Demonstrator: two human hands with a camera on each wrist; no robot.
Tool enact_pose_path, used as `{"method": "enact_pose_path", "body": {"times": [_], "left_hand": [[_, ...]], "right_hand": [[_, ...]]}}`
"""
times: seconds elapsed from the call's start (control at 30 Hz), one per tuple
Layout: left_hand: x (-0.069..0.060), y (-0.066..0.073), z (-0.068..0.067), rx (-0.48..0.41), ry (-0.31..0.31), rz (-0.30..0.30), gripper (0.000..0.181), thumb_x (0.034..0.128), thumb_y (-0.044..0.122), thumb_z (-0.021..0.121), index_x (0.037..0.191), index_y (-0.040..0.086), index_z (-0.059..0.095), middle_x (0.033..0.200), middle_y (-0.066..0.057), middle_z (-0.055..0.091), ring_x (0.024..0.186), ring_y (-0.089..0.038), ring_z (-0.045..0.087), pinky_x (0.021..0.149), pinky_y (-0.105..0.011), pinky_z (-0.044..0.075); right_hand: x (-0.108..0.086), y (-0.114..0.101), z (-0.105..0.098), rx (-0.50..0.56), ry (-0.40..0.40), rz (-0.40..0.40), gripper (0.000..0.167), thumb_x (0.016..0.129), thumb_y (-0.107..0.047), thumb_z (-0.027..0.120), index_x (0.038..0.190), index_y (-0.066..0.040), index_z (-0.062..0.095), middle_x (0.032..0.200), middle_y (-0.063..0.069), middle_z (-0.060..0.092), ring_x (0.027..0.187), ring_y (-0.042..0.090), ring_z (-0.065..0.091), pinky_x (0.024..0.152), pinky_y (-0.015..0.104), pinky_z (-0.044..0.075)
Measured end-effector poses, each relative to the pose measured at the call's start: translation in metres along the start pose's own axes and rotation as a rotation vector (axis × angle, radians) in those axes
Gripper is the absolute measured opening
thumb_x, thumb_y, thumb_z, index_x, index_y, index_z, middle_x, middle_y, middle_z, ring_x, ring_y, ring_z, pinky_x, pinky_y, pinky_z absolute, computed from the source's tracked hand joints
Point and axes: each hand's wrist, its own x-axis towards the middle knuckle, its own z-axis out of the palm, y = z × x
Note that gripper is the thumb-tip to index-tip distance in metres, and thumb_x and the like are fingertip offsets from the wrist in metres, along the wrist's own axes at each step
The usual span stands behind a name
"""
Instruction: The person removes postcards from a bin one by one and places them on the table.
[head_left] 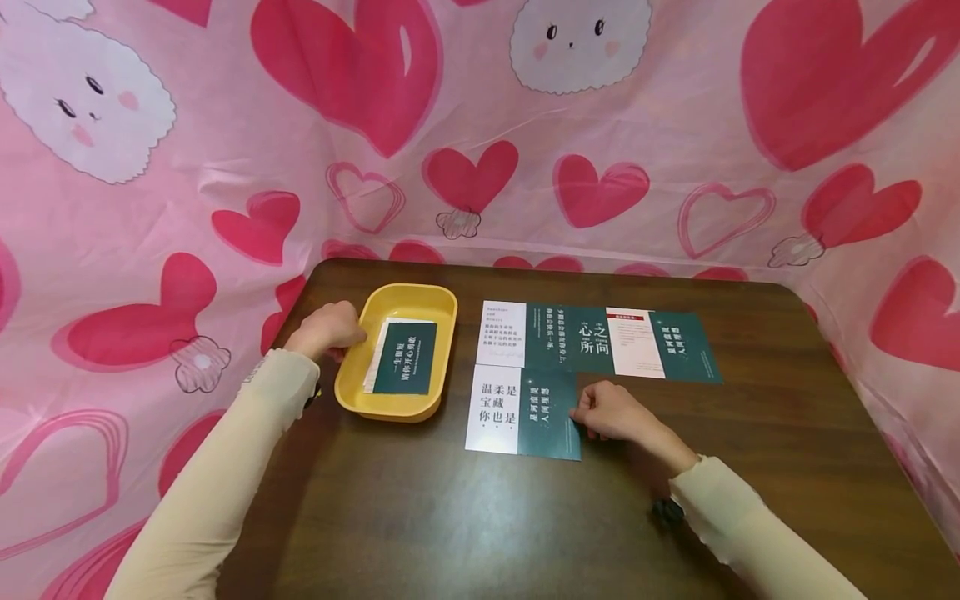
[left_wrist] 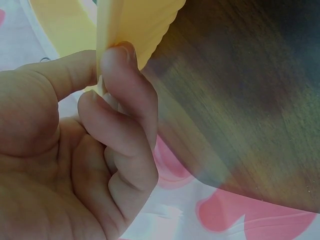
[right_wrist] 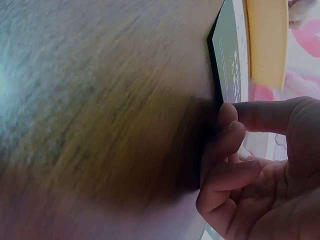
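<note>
My left hand (head_left: 328, 329) pinches the left rim of a yellow tray (head_left: 396, 406); in the left wrist view, thumb and curled fingers of that hand (left_wrist: 110, 125) hold the tray wall (left_wrist: 145, 30). Inside the tray a dark green card (head_left: 406, 358) lies over white ones. My right hand (head_left: 611, 410) pinches the right edge of a green card (head_left: 551, 417) in the lower row, beside a white card (head_left: 492, 408). The right wrist view shows thumb and index finger of the hand (right_wrist: 250, 165) at that card's edge (right_wrist: 227, 55).
Behind lies a row of cards: a white one (head_left: 504, 333), green ones (head_left: 588, 340), a pale one with a red strip (head_left: 634, 343) and a green one (head_left: 693, 346). They rest on a dark wooden table (head_left: 420, 517). Pink heart-patterned cloth (head_left: 525, 200) surrounds the table.
</note>
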Motion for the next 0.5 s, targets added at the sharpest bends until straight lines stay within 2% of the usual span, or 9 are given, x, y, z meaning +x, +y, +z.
{"method": "enact_pose_path", "body": {"times": [0.5], "left_hand": [[-0.0026, -0.0012, -0.0006, -0.013, 0.01, 0.024, 0.031, 0.095, 0.019, 0.071, 0.11, -0.007, 0.067, 0.086, -0.018, 0.068, 0.065, -0.03, 0.07, 0.068, -0.038, 0.062]], "right_hand": [[0.0015, -0.0005, -0.0022, -0.012, -0.024, -0.011, 0.025, 0.1, -0.019, 0.07, 0.078, -0.01, 0.062, 0.059, 0.004, 0.06, 0.055, 0.02, 0.057, 0.055, 0.031, 0.045]]}}
